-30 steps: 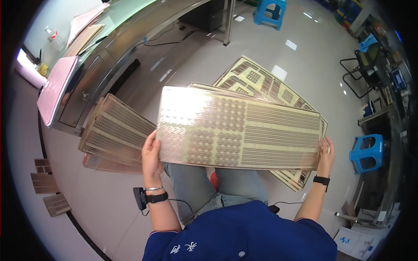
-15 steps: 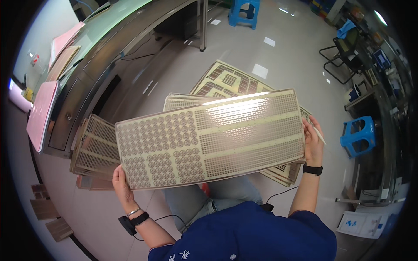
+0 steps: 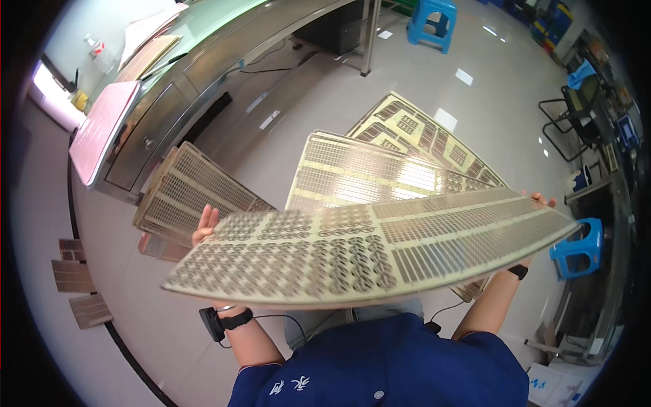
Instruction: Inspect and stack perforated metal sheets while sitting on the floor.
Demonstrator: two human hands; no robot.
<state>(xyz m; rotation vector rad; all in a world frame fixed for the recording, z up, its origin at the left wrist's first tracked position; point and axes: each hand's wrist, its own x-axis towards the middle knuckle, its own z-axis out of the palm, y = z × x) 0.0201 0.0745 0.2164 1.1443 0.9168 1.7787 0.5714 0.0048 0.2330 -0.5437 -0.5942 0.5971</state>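
A wide, pale yellow-green panel [image 3: 352,251], patterned with dark rings and fine grids, is held tilted across my lap between both hands. It looks like a circuit board panel. At its left end, my left hand [image 3: 205,224] grips the edge, fingers showing past the rim. My right hand [image 3: 539,199] holds the right end, mostly hidden behind it, with only fingertips and the wrist in sight. Just beyond lies a similar gridded panel [image 3: 352,166], on top of panels with dark rectangular patterns [image 3: 424,125]. To the left leans a pile of gridded panels [image 3: 193,186].
A steel-fronted desk [image 3: 159,112] with a glass top stands at the left, carrying pink sheets [image 3: 105,129] and a plastic bottle [image 3: 100,54]. One blue stool [image 3: 432,26] is far ahead, another blue stool [image 3: 576,251] at the right. A black chair [image 3: 576,112] stands farther right.
The held panel has tipped over from facing me to lying steeply slanted, its ring rows now nearer my body. The gridded panel behind it is more exposed, and the view has shifted.
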